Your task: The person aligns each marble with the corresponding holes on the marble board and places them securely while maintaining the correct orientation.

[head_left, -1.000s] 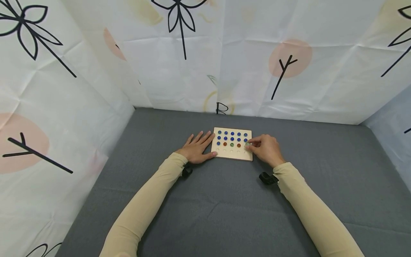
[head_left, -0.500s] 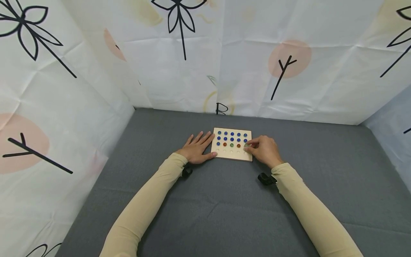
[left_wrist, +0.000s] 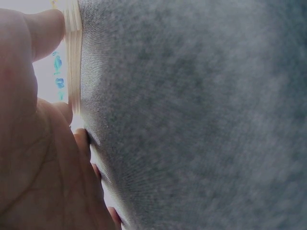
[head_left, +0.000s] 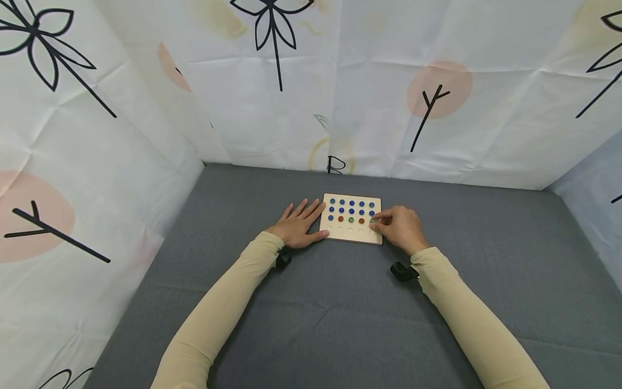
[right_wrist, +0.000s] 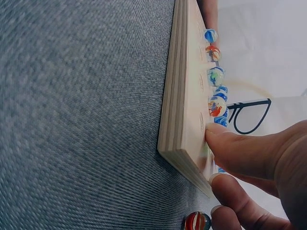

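A square wooden board (head_left: 352, 233) lies on the grey cloth, with two rows of blue marbles (head_left: 351, 206) at its far side. A third row holds mixed blue, orange and green marbles (head_left: 351, 220). My left hand (head_left: 306, 220) lies flat at the board's left edge, thumb against its near corner. My right hand (head_left: 380, 220) is at the right edge, its fingertips pinching a green marble (head_left: 373, 220) at the end of the third row. In the right wrist view the thumb (right_wrist: 240, 148) presses on the board (right_wrist: 180, 96), and a red marble (right_wrist: 197, 221) shows by the curled fingers.
Grey cloth (head_left: 340, 313) covers the table all round the board. White sheets printed with black leaves and pink dots (head_left: 291, 81) wall in the back and both sides. The board's nearest row of holes (head_left: 350, 230) has no marbles.
My right hand has edged slightly left onto the board's right edge. My left hand and the board have not moved.
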A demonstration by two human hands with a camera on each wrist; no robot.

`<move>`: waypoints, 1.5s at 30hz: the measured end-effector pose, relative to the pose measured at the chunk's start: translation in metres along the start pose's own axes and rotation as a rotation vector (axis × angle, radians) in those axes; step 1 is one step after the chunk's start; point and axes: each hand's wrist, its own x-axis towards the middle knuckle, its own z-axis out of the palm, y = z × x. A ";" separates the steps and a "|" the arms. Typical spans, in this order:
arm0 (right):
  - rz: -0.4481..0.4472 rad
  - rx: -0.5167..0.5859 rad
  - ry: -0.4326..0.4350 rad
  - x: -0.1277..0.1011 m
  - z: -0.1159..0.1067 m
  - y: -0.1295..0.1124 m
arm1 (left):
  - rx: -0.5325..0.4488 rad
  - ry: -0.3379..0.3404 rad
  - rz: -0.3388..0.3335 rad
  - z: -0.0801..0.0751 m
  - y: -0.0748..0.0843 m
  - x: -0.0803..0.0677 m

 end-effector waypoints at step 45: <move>0.006 -0.015 0.094 -0.025 -0.022 0.026 | 0.000 0.011 -0.002 0.010 -0.009 0.012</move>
